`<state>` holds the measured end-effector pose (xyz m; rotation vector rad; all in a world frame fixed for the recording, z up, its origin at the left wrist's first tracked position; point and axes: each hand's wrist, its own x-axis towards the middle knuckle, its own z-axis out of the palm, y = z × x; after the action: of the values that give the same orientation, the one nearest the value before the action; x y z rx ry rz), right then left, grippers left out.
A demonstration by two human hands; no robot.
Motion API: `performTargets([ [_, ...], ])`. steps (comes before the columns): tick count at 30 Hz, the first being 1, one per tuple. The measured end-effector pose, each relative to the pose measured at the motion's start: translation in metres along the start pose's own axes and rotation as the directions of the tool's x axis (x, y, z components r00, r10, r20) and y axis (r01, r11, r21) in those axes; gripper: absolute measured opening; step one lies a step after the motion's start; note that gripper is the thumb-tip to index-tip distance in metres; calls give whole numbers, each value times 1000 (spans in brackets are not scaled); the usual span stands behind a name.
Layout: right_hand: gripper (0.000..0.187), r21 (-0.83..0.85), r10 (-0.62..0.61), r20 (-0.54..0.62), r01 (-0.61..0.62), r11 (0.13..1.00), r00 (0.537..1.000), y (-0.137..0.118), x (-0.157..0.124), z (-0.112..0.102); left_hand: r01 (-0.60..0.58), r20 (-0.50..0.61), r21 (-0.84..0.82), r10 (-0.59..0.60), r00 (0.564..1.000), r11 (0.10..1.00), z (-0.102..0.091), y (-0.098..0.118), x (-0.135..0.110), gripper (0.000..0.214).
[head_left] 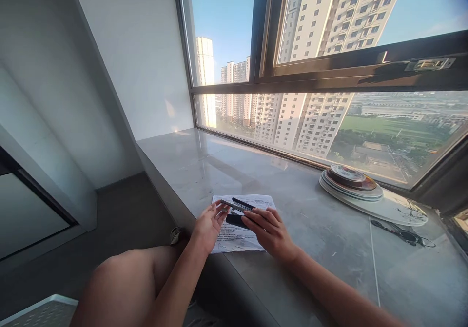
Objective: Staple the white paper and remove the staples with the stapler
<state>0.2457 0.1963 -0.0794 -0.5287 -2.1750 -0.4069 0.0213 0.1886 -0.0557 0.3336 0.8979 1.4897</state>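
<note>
Above a printed sheet of paper (237, 243), both hands hold what looks like a black stapler (236, 220), its long parts spread apart. My left hand (208, 227) pinches the end of a thin dark grey bar of it between thumb and fingers. From the other side, my right hand (270, 232) is closed around the stapler, its fingers covering the right-hand ends of the parts. A wider black piece lies low, close under the right fingers. The paper rests flat near the front edge of the sill, partly hidden by the hands.
On the wide grey stone sill (314, 259), a stack of round plates or discs (351, 185) stands at the right by the window. Dark-rimmed glasses or a similar looped item (402, 234) lie before it. My bent knee (124, 273) is left of the sill's edge.
</note>
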Motion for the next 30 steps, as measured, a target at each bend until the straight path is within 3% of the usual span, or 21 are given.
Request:
performTargets([
  [2,50,49,51,-39,-49,998,998,-2,3,2,17,-1,32,-17,1000,999,1,0,-1,21],
  [4,43,134,228,-97,-214,968,969,-3,7,4,21,-36,49,-20,999,999,0,1,-1,26],
  [5,36,181,361,-108,-338,923,926,-3,10,5,-9,-62,52,12,998,999,-1,3,-1,28],
  [7,25,255,613,-61,-581,773,788,-3,14,7,-120,-98,68,127,987,990,-2,7,-2,28],
  [9,22,279,740,62,-723,632,670,-2,17,11,-228,-84,108,238,968,968,-2,12,-4,23],
  [11,22,282,768,175,-779,560,616,0,17,14,-303,-50,160,314,948,939,1,15,-7,20],
  [13,23,269,763,248,-799,537,596,2,16,17,-356,-11,215,367,930,909,5,16,-13,21],
  [15,28,265,735,243,-772,577,633,3,15,16,-391,38,279,396,917,877,10,14,-20,30],
  [19,43,333,542,17,-516,789,840,-4,19,5,-389,190,426,340,921,817,23,4,-41,43],
  [21,38,389,419,-56,-366,845,906,-12,22,-1,-381,288,470,270,919,796,30,-2,-51,39],
  [23,30,444,377,-84,-304,843,922,-21,26,-5,-395,357,491,234,904,777,35,-6,-59,35],
  [27,20,502,399,-90,-305,810,912,-29,38,-13,-398,402,493,203,893,774,40,-8,-64,36],
  [30,12,476,490,-44,-413,776,871,-12,40,-18,-418,398,530,219,891,738,37,0,-55,39],
])
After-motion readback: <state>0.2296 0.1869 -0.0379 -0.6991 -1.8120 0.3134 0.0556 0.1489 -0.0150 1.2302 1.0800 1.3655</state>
